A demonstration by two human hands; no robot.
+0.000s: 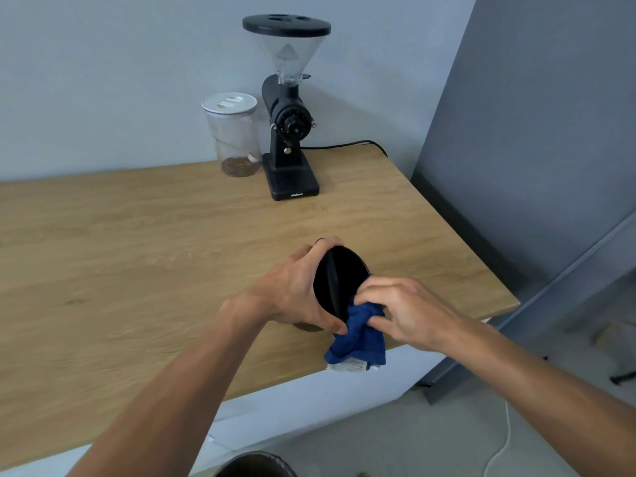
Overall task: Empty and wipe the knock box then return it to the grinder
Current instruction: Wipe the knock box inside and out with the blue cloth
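My left hand (pixel 296 290) grips the round black knock box (pixel 339 280) and holds it tilted on its side above the wooden table's front right part, with its mouth facing me and to the right. A bar crosses its dark inside. My right hand (pixel 399 309) pinches a bunched blue cloth (pixel 358 339) against the box's lower rim; the cloth's tail and white label hang down. The black grinder (pixel 290 132) with a clear hopper stands at the back of the table, well beyond both hands.
A clear jar (pixel 235 136) with a white lid and some coffee beans stands just left of the grinder. The grinder's black cord (pixel 347 145) runs off the table's (pixel 137 253) back right. A dark bin rim (pixel 254 464) shows at the bottom edge below the table.
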